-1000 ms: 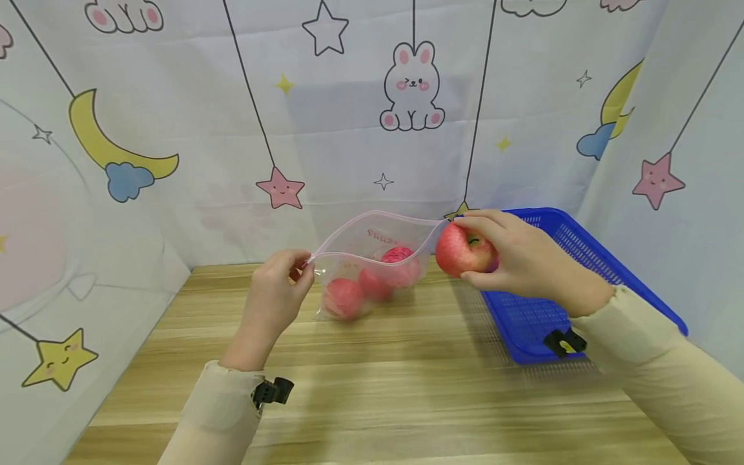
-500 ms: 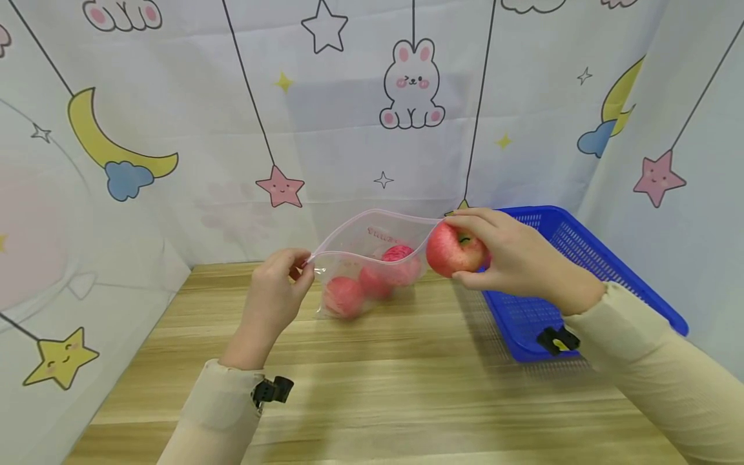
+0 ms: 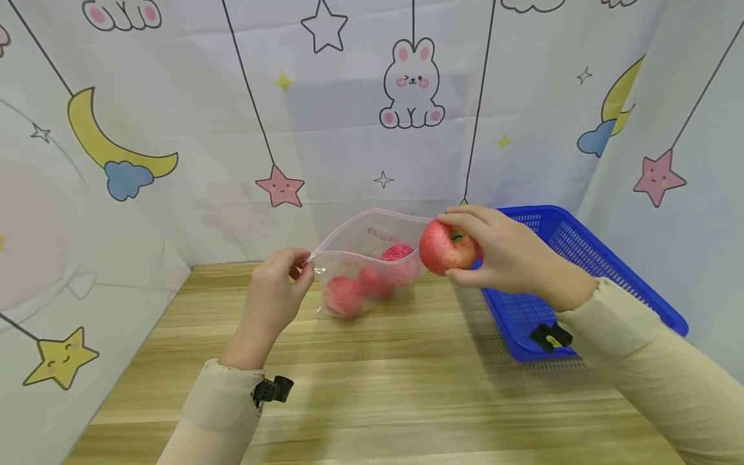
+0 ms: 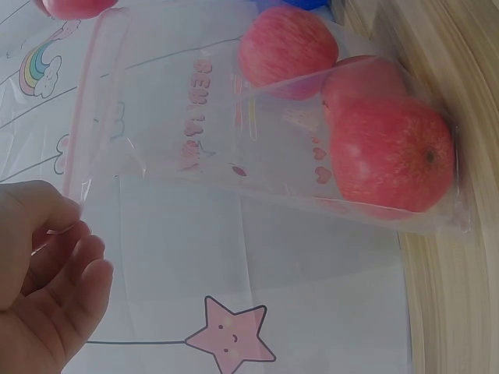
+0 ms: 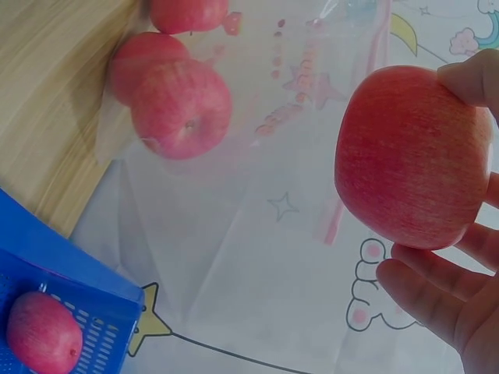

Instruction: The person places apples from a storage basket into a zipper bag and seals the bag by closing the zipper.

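A clear zip bag (image 3: 363, 258) with a pink-edged mouth stands open on the table, and several red apples (image 4: 390, 156) lie in its bottom. My left hand (image 3: 279, 284) pinches the left corner of the bag's mouth between thumb and fingers. In my right hand (image 3: 508, 255) is another red apple (image 3: 444, 248), gripped from the right side with its stem end showing. This apple is at the right end of the bag's mouth and covers that corner in the head view. In the right wrist view the held apple (image 5: 413, 156) overlaps the pink edge.
A blue plastic basket (image 3: 523, 316) sits on the right of the wooden table (image 3: 372, 387), partly behind the right arm. Inside it, the right wrist view shows one more apple (image 5: 45, 333). A printed white curtain (image 3: 337, 129) hangs close behind the bag.
My right hand has moved left with the apple, from beside the bag to over the right end of its mouth. The left hand and the bag have hardly moved.
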`<state>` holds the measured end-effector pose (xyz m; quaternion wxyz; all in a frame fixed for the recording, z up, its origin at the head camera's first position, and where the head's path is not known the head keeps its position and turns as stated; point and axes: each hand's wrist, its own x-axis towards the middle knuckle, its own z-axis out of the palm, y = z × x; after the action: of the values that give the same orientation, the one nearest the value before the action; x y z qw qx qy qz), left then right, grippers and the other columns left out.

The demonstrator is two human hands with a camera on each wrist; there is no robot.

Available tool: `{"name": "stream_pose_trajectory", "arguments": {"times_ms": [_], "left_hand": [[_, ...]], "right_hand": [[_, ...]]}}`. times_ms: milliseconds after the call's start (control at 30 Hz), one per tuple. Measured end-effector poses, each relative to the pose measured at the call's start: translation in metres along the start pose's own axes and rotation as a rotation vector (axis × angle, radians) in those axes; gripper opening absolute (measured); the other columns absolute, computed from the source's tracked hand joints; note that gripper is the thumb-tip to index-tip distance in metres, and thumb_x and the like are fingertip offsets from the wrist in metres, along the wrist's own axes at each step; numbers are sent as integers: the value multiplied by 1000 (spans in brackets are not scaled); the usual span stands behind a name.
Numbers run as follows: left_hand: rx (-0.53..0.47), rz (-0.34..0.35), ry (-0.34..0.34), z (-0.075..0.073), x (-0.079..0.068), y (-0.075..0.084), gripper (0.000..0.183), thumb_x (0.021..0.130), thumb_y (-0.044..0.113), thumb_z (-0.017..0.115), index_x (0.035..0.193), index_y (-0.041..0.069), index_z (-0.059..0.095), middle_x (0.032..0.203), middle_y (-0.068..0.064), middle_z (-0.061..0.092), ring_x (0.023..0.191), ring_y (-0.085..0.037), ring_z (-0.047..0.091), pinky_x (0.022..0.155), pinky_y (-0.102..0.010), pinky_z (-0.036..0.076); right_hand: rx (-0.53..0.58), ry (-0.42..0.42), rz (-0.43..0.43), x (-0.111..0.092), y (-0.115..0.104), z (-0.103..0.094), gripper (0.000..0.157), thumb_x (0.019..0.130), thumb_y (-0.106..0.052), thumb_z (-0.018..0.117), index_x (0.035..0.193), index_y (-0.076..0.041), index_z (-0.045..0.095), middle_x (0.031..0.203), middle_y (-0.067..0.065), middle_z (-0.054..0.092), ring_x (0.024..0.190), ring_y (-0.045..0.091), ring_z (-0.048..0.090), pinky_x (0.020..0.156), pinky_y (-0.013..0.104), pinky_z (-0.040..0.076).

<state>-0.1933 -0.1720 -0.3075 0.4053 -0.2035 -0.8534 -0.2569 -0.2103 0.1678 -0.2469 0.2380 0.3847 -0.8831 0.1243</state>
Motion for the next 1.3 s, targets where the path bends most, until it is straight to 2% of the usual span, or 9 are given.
{"name": "stream_pose_trajectory", "arguments": {"times_ms": [533, 1300], "left_hand": [[2, 3, 5, -1, -1, -2, 10, 81, 0, 69, 90, -2, 65, 78, -13, 65, 66, -22, 62, 55, -33, 51], [-1, -26, -16, -2, 0, -1, 10, 81, 1, 68, 91, -2, 66, 79, -14, 66, 67, -22, 62, 57, -33, 52]], "right_hand": [[25, 0, -22, 13, -2, 1, 65, 71, -35, 77, 129, -15, 54, 134, 8, 52, 121, 29, 50, 91, 46, 50], [87, 32, -35, 31, -7, 1, 69, 72, -34, 79, 132, -13, 52, 132, 7, 53, 120, 25, 50, 95, 44, 48]]}}
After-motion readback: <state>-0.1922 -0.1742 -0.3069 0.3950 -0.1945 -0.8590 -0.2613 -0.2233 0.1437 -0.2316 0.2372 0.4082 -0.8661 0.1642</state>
